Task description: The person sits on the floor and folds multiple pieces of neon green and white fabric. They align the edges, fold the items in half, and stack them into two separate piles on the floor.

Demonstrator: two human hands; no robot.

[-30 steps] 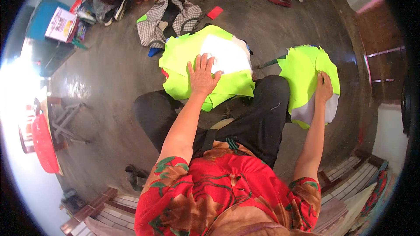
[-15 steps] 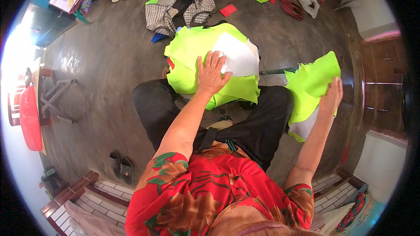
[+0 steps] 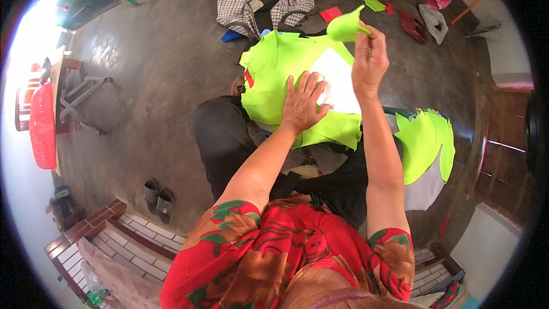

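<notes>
Right hand (image 3: 369, 63): we're pinching lime piece (image 3: 346, 25) between fingers, its free edge curling, at far right edge of broad pile (image 3: 274, 74); whether it's touching pile, we can't tell. Left hand (image 3: 305, 103): fingers spreading loose, grasping nothing, palm resting across pile's lime cloth and white patch (image 3: 337, 83). Looks like we're handling single piece over pile; next move probably calling for left palm steadying layers, right fingers laying curl flat. Smaller pile (image 3: 426, 143), lime over grey, lying to our right. Beyond, checked cloth (image 3: 243, 8) lying on floor (image 3: 148, 80).
</notes>
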